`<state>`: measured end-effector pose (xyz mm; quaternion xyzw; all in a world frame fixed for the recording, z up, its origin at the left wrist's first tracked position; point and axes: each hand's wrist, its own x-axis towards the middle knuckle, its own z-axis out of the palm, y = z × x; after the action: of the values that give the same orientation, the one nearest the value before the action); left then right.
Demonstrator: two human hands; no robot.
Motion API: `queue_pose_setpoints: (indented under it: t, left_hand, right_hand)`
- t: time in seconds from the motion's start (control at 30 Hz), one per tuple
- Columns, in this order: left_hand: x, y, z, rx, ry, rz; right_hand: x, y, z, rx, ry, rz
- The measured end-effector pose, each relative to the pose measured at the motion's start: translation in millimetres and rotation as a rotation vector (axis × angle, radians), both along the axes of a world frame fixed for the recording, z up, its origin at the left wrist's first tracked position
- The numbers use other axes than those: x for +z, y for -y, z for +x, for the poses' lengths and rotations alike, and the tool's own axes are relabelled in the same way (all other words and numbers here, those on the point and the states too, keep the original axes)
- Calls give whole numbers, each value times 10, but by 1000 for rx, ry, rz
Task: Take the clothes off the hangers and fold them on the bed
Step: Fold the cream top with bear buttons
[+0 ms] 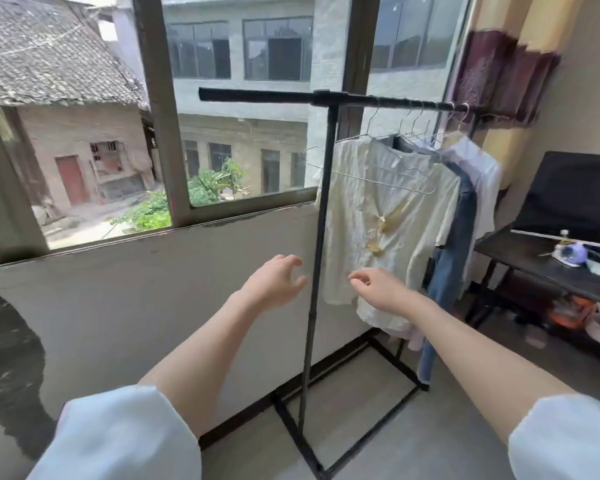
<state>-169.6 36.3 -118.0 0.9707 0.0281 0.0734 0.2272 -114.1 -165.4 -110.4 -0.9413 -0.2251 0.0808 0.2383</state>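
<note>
A black clothes rack [328, 161] stands before the window wall. Several garments hang from its bar on wire hangers [378, 174]. Nearest is a pale cream shirt [371, 220] with yellow ties at the front. Behind it hang blue jeans [459, 244] and a white garment [482, 181]. My left hand [274, 280] is stretched out just left of the rack's upright post, fingers loosely curled, holding nothing. My right hand [374, 287] reaches out in front of the cream shirt's lower hem, fingers loosely curled, empty. No bed is in view.
A large window [160, 109] fills the wall above a low white parapet. To the right stands a dark table [520, 251] with a screen [575, 195] and an iron-like object [568, 254]. A yellow and maroon curtain [506, 71] hangs behind the rack. Clutter lies under the table.
</note>
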Motion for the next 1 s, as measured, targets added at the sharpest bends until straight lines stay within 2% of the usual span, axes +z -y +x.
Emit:
queue_pose_setpoints:
  t: [0.17, 0.33, 0.57, 0.7, 0.83, 1.0]
  left_hand:
    - [377, 930, 871, -106, 98, 29]
    - [642, 1590, 1858, -93, 218, 29]
    - [1006, 2021, 2759, -65, 437, -13]
    - [1108, 2093, 3126, -54, 518, 64]
    - [1119, 2091, 3503, -71, 517, 151]
    - [1186, 2031, 3952, -111, 477, 234]
  right_hand:
    - [203, 880, 729, -140, 87, 156]
    - [370, 1533, 1673, -234, 236, 290]
    - [638, 1880, 2695, -257, 352, 377]
    - [733, 1872, 3057, -216, 362, 384]
    - [836, 1806, 3426, -209, 354, 375]
    - [840, 1681, 3904, -317, 324, 168]
